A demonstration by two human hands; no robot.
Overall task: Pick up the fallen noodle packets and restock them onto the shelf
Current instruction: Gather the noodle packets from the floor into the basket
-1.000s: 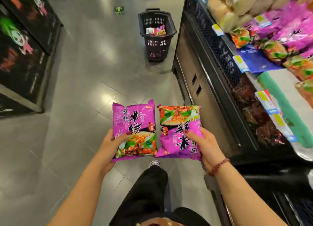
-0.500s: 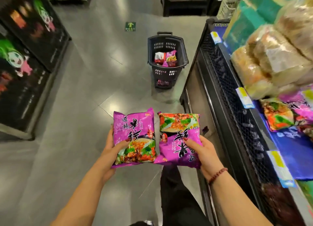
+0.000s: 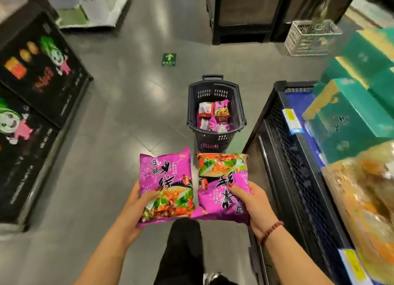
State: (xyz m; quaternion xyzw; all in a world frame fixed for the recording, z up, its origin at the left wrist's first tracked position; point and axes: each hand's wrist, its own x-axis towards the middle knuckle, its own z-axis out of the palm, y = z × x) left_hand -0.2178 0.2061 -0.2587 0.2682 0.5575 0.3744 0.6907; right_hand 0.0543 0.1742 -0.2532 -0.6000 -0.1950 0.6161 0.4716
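Hands [image 3: 254, 205] grip two glossy, pillowy purple packets [image 3: 165, 178].

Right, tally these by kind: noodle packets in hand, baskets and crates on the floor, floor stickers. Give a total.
Noodle packets in hand: 2, left packet in the left hand, right packet in the right hand
Black shopping basket: 1
White wire crate: 1
Green arrow floor sticker: 1
Total: 5
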